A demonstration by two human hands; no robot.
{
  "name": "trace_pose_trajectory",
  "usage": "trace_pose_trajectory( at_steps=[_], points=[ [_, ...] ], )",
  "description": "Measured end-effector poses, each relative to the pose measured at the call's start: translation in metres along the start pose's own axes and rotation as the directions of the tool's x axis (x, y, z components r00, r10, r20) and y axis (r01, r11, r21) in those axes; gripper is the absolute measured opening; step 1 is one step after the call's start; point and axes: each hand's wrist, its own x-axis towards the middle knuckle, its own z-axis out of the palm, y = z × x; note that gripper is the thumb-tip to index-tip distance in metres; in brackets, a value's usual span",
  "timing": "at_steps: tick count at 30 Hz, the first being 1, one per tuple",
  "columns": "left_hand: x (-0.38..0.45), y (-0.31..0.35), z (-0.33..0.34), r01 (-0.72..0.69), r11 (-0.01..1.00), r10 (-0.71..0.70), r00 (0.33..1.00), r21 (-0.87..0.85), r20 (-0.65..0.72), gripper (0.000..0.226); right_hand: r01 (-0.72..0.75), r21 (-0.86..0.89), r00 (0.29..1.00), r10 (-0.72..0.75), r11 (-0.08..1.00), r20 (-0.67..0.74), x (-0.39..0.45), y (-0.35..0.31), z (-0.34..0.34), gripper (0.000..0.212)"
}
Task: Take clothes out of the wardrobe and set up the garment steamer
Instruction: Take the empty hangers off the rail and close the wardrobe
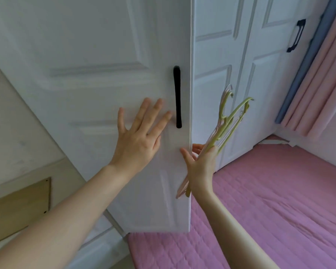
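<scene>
The white panelled wardrobe door [97, 78] stood swung out toward the person, its free vertical edge running top to bottom just right of the slim black bar handle [177, 97], whose long axis was upright and parallel to that edge. The left hand [139, 136] lay flat on the door's smooth painted face, fingers straight and spread, fingertips just beside the handle's lower half; it was plainly the nearer hand, so pushing or swinging the door looked like its job. The right hand [200, 166] sat at the door's edge, lower down, fingers curled round a bunch of thin plastic hangers, pale green and pink [227, 121], their hooks pointing up and away toward the closed white wardrobe doors [241, 65] behind. No clothes or steamer showed. Below lay a pink quilted mattress cover [270, 200]; at far right hung pink and blue curtains [314, 80].
</scene>
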Motion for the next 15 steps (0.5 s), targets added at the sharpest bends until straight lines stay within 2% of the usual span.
trace_pose_trajectory(
  at_steps=[11, 15],
  points=[
    [0.032, -0.038, 0.074, -0.113, 0.964, 0.119, 0.993, 0.240, -0.008, 0.070, 0.015, -0.138, 0.999, -0.009, 0.990, 0.040, 0.071, 0.014, 0.058, 0.049],
    [0.039, -0.049, 0.095, -0.133, 0.945, 0.147, 0.989, 0.298, -0.026, 0.071, 0.023, -0.119, 0.997, -0.014, 0.993, 0.079, 0.088, 0.018, 0.075, 0.049]
  ],
)
